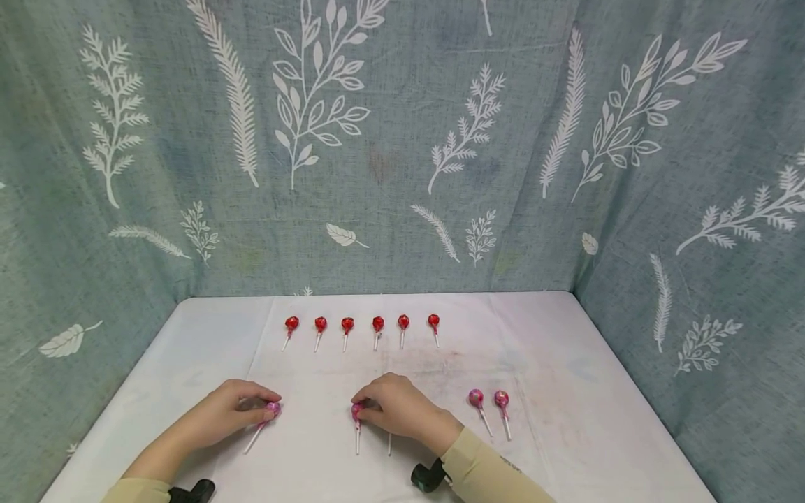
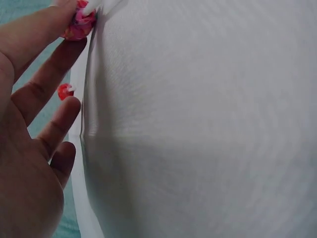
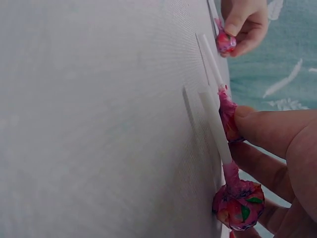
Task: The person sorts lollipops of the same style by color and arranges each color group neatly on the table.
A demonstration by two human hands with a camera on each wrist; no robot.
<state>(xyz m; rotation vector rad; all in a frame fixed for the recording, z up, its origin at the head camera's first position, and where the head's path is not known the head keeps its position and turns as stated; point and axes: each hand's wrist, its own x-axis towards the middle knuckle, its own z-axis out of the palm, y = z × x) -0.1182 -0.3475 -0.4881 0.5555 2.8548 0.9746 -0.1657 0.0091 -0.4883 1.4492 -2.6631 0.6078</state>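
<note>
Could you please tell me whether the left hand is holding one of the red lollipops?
No, the left hand pinches a pink lollipop, while the red lollipops lie in a row farther back.

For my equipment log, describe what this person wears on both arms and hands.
The left hand and right hand show no gloves or rings. The left sleeve and right sleeve are beige; the right bears a small dark marking, too small to read. A rounded black device shows near each hand.

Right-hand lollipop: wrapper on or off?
On: the lollipop in the right hand has its pink wrapper gathered around the stick.
</note>
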